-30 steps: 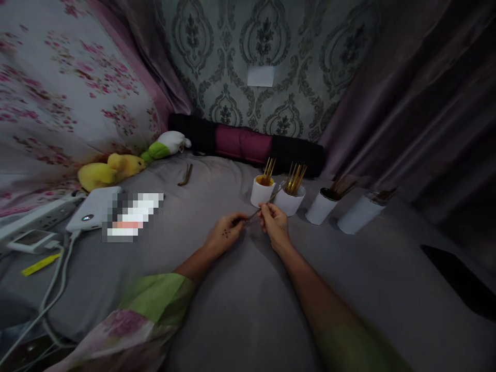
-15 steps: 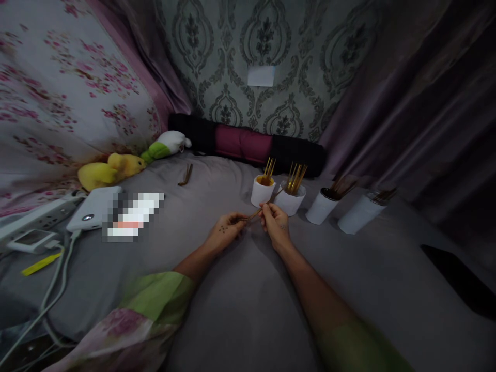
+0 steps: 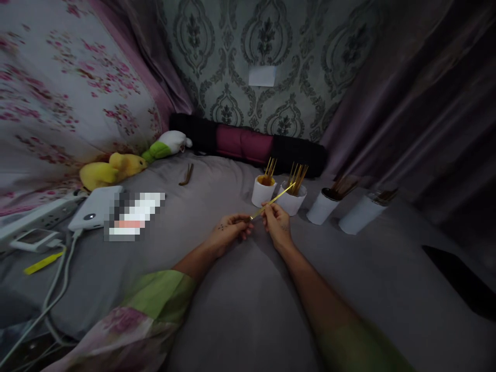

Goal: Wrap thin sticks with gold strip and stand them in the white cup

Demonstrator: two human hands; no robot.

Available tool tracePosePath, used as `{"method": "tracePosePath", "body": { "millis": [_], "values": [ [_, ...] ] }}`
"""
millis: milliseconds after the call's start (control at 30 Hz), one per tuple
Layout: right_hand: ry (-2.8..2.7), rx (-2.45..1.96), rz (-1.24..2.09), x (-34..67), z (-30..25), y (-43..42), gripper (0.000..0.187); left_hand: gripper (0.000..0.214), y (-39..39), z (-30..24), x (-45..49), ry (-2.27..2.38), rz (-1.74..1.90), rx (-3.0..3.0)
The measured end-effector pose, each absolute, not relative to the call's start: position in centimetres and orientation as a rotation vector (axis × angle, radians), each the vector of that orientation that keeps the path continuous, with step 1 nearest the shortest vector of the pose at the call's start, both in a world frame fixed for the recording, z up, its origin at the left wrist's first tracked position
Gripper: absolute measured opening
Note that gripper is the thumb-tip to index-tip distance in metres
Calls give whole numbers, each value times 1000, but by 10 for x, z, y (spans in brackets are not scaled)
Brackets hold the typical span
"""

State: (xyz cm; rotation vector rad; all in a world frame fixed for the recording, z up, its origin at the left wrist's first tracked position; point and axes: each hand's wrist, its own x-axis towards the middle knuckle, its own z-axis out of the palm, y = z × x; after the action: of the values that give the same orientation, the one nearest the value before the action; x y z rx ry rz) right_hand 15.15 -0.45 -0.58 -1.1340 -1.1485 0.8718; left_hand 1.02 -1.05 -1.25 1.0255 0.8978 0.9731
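A thin, shiny gold strip (image 3: 279,195) slants up to the right in front of the white cups. My right hand (image 3: 277,225) pinches it between thumb and fingertips, partway along its length. At the lower end of the strip, the fingers of my left hand (image 3: 229,230) are closed together; whether they grip it as well is hard to make out. Just beyond my hands are a white cup with an orange-yellow inside (image 3: 262,194) and a second white cup (image 3: 291,202), both holding upright gold strips.
Two tilted white cylinders (image 3: 321,209) (image 3: 361,214) hold darker strips on the right. A small bent bundle of strips (image 3: 188,174) lies left on the grey sheet (image 3: 217,289). Plush toys (image 3: 112,171), a power bank (image 3: 95,209), cables and a black flat object (image 3: 457,279) lie around.
The gold strip has swung into the light and now shows bright along its length, its far end higher. My left hand has shifted slightly, its fingers curled lower.
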Motion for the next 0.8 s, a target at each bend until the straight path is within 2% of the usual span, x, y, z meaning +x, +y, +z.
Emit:
{"method": "tracePosePath", "body": {
  "millis": [800],
  "values": [
    [-1204,-1199,793,160,-6,-2,26,16,-13,-5,12,659,802,722]
  ]
}}
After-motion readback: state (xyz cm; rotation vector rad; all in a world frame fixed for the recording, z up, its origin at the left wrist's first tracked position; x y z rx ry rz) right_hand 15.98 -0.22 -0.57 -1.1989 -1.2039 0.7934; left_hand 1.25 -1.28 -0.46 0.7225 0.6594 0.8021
